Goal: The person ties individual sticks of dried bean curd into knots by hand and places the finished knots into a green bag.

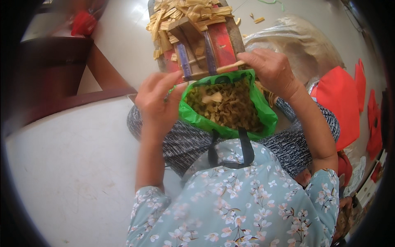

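While the fingers (249, 57) of the right hand (271, 70) are clamped on the right end of one pale strip (222, 69), those of the left hand (154, 99) reach its left end; whether they pinch it or only touch it, I cannot tell. The strip lies across the near end of one board (223, 41), just above the rim of one green bag (268, 113). It looks light, dry and fairly stiff, likely to snap or split along its length if bent hard, and probably not slippery. It is best held near both ends, with the middle left free.

On the board stand one wooden block (185, 29) and two blue bars (210, 53), one on each side of a bare wooden middle. Behind them lies a heap of yellow strips (197, 12), too many and too tangled to count; singly they should weigh almost nothing and may crumble at the edges. The open bag, soft and easily folded, sits at the lap and holds small brown-green pieces (234, 109), again beyond counting, with one larger pale piece (213, 97) on top.

Farther out, about three loose bits (259, 19) lie on the floor (242, 8), near one clear plastic sack (304, 39).
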Available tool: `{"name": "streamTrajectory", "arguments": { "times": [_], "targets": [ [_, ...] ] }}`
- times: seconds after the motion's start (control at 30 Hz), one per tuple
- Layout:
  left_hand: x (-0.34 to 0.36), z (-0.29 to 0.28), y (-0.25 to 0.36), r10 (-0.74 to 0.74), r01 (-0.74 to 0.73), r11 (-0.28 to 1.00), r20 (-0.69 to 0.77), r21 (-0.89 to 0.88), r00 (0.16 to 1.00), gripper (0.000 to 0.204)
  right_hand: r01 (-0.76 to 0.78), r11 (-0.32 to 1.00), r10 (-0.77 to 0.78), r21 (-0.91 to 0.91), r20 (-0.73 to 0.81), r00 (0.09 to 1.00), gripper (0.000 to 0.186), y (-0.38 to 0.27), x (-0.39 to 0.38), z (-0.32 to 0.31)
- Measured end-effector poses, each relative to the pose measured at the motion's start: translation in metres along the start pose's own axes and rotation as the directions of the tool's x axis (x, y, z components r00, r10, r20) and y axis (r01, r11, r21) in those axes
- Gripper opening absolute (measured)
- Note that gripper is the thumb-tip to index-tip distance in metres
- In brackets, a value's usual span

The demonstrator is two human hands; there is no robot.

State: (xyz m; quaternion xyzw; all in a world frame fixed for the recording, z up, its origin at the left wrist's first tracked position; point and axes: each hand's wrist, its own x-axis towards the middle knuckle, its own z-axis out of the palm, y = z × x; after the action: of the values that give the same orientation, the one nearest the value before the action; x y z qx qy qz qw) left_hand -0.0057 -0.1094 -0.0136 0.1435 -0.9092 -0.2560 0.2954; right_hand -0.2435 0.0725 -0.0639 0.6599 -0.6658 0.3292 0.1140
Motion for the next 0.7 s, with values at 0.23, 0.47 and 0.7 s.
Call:
{"name": "streamTrajectory", "arguments": {
  "times": [0.23, 0.47, 0.7],
  "targets": [
    [-0.021, 0.017, 0.053, -0.348, 0.817, 0.153, 0.744, -0.556, 0.571, 0.029, 0.364, 0.931, -0.364, -0.003, -0.052, 0.930, 0.023, -0.059, 0.012, -0.021],
    [-0.037, 0.002, 0.076, -0.199, 0.724, -0.174, 0.744, -0.667, 0.638, 0.023, 0.117, 0.992, -0.108, 0.042, -0.182, 0.977, 0.026, -0.032, -0.025, -0.040],
    [-0.021, 0.007, 0.092, -0.104, 0.395, 0.083, 0.386, -0.915, 0.917, 0.015, -0.578, 0.255, 0.290, 0.775, 0.509, 0.810, 0.014, -0.096, -0.043, -0.040]
  ]
}}
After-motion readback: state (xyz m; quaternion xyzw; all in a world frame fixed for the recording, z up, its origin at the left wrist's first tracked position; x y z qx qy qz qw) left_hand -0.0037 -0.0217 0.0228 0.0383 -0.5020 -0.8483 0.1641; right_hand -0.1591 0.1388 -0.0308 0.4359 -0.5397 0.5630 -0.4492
